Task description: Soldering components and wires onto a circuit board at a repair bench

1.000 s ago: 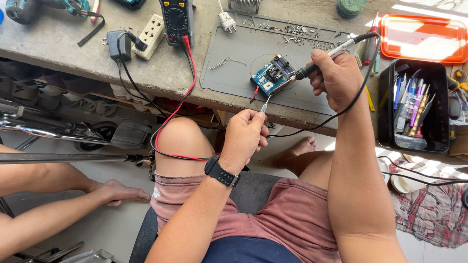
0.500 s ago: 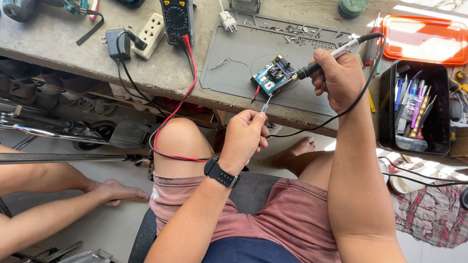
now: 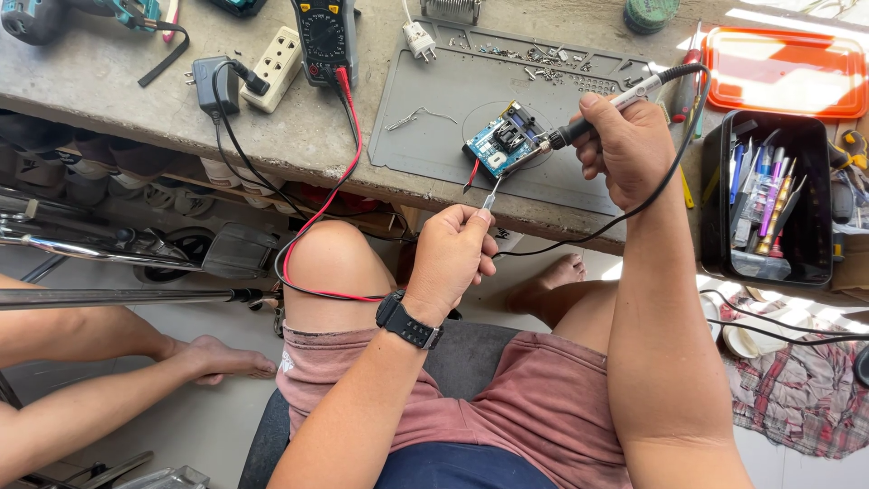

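Hidden or unclear: The tip of the soldering iron [image 3: 605, 113] meets the far edge of the circuit board [image 3: 501, 145], but the exact point of contact is too small to make out. The thin metal tool [image 3: 490, 192] in the left hand shows only its upper end; the rest is buried in the fist. The parts on the board are too fine to tell apart. The scattered screws [image 3: 543, 54] at the back of the mat are only specks.

Cut off: A power drill [image 3: 54, 14] at the top left corner and an orange tray [image 3: 783, 72] at the top right run out of the picture. Another person's legs [image 3: 109, 362] enter from the left edge.

Left hand: The left hand [image 3: 450, 254] is raised just below the bench edge, knuckles up, fingers curled closed round the thin metal tool, which points up toward the near edge of the board. A black watch [image 3: 409, 321] sits on the wrist.

Right hand: The right hand [image 3: 629, 149] rests over the grey work mat [image 3: 434, 109], fingers wrapped round the soldering iron like a pen, the iron pointing left. Its black cable [image 3: 634, 208] loops down past the wrist.

Board position: The small blue circuit board lies on the grey mat, near the mat's front edge, between the two hands.

Around: A multimeter [image 3: 326, 36] with red and black leads sits behind the mat, a white power strip [image 3: 272, 54] to its left, and a black bin of tools [image 3: 769, 199] to the right.
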